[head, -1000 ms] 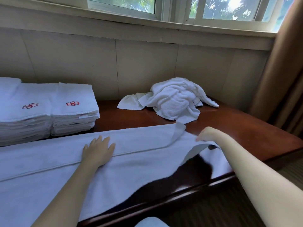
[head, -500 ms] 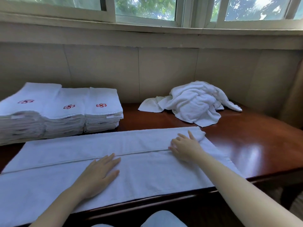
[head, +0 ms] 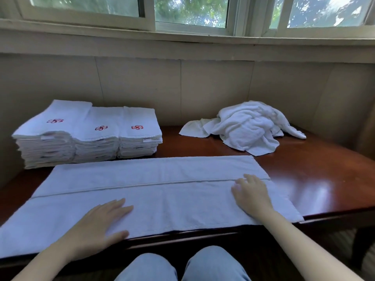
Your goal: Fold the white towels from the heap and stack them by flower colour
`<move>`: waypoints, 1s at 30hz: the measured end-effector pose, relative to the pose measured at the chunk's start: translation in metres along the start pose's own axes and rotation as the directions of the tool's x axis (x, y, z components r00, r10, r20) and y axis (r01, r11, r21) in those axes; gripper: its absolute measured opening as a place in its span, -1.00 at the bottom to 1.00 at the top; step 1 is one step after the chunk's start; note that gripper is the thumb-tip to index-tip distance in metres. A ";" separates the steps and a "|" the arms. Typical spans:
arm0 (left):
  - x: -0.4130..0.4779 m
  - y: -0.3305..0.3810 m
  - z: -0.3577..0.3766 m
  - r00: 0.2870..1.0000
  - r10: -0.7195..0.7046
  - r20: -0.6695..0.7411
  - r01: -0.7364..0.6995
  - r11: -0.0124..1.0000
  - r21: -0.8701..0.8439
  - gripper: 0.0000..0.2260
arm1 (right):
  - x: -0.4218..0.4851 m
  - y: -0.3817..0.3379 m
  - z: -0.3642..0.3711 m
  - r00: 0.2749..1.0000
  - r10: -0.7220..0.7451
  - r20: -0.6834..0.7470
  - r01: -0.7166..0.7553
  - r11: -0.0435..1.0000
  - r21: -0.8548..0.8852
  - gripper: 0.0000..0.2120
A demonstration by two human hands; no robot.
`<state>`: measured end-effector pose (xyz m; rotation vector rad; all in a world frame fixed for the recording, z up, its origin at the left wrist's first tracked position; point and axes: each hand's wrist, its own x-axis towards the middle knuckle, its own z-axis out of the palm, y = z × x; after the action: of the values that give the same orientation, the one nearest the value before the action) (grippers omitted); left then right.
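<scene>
From the head view, a long white towel (head: 154, 191) lay spread flat across the near part of the dark wooden table (head: 324, 169), folded lengthwise so that one hemmed edge ran along its middle from left to right. Its near edge lay along the table's front edge.

The left hand (head: 101, 226) rested palm down on the towel's near left portion, fingers spread and flat, gripping nothing. The right hand (head: 250, 193) lay palm down near the towel's right end, just below the hem line, fingers likewise extended and holding nothing; its fingertips touched the hem.

Behind the towel, at the table's far left, three stacks (head: 89, 136) of folded white towels stood side by side, touching one another. Each top towel bore a small embroidered flower: the left and middle ones looked darker red, the right one brighter red, though the exact colours were hard to tell apart. The left stack was the tallest.

At the far right of the table sat the heap (head: 247, 126) of unfolded white towels, crumpled, well apart from the stacks and just beyond the spread towel's far right corner.

Below the table's edge, two knees (head: 182, 266) in light blue jeans showed. Windows (head: 190, 11) ran above the panelled wall.
</scene>
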<state>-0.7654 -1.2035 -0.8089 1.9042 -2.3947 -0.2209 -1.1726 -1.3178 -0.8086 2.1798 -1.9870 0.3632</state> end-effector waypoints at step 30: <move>-0.065 -0.141 -0.109 0.832 -0.436 -0.345 0.426 0.898 -0.107 -0.84 | 0.071 -0.107 -0.050 0.990 -0.139 0.012 0.132 0.964 0.231 -0.89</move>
<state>-0.5992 -1.1786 -0.7211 2.2217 -1.7022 0.0750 -1.0633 -1.3603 -0.7362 2.4566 -1.8782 0.5707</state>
